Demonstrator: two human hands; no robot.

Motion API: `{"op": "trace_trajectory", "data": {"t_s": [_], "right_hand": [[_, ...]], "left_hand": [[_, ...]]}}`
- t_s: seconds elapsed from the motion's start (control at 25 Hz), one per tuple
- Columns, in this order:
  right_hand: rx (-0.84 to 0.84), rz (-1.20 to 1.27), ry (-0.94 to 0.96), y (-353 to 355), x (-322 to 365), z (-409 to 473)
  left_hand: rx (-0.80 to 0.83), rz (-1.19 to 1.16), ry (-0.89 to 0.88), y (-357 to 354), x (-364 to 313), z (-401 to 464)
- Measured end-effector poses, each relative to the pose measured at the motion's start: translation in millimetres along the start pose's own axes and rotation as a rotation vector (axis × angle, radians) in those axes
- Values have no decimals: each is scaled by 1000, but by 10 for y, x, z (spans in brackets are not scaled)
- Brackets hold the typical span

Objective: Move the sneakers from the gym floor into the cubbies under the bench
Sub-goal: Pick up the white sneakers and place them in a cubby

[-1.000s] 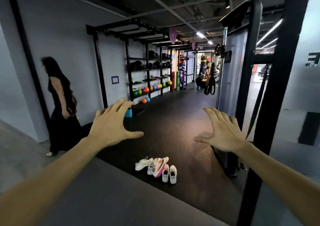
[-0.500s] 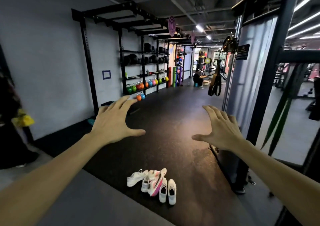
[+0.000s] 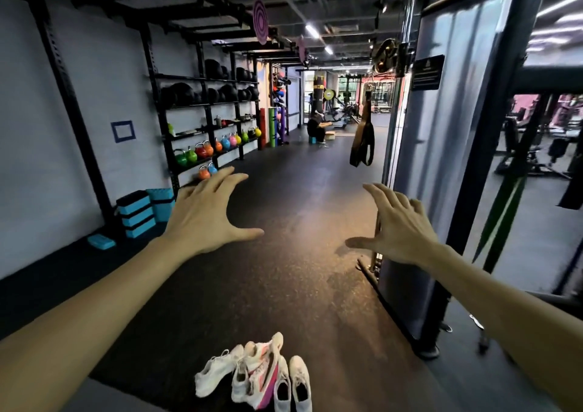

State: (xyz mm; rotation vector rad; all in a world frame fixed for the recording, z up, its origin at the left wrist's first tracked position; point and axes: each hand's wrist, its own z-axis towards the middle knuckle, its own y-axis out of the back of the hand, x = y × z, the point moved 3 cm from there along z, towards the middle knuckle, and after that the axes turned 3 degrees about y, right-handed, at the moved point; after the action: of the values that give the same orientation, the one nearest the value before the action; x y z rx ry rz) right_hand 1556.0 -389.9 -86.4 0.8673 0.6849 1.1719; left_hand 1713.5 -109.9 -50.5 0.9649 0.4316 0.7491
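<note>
We have both hands out ahead of us, palms down, holding nothing: the left hand (image 3: 208, 214) has its fingers spread and straight, thumb pointing inward, and the right hand (image 3: 399, 227) mirrors it, fingers spread and only slightly bent. Between and below them, well apart from either hand, lie the sneakers (image 3: 257, 375) on the dark rubber gym floor (image 3: 303, 253), at the lower edge of our view. We count about five: a white pair side by side on the right, a white one tipped over on the left, and a pink-and-white jumble between them. Off to our left stands a black rack (image 3: 202, 121) with some ten coloured kettlebells (image 3: 203, 149). The grey machine panel (image 3: 441, 165) on our right carries a dark placard (image 3: 427, 72) whose writing is too small to read
</note>
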Motion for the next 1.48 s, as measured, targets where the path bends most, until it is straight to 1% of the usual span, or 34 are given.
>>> {"op": "trace_trajectory", "data": {"t_s": [0.12, 0.32, 0.56, 0.76, 0.96, 1.08, 1.2, 1.36, 1.48], "right_hand": [[-4, -7, -26, -385, -279, 487], [30, 51, -51, -1105, -708, 1455], [98, 59, -32, -1938, -879, 2338], [173, 52, -77, -2660, -985, 2881], [295, 42, -150, -3609, -1141, 3330], [344, 68, -187, -4219, -1215, 3410], [410, 126, -192, -5098, -1258, 3292], [527, 203, -180, -6527, -1253, 2783], [598, 256, -219, -7458, -1196, 2240]], "left_hand": [[7, 4, -7, -449, 94, 550], [56, -8, 24, -1211, 247, 1480], [116, -28, 26, -1991, 552, 2258], [181, -57, -2, -2762, 939, 2927], [311, -133, -30, -3812, 1270, 3492], [384, -157, -37, -4515, 1328, 3569], [467, -165, -36, -5421, 1337, 3460], [582, -194, -22, -6775, 1272, 2965], [690, -232, 4, -7662, 1163, 2404]]}}
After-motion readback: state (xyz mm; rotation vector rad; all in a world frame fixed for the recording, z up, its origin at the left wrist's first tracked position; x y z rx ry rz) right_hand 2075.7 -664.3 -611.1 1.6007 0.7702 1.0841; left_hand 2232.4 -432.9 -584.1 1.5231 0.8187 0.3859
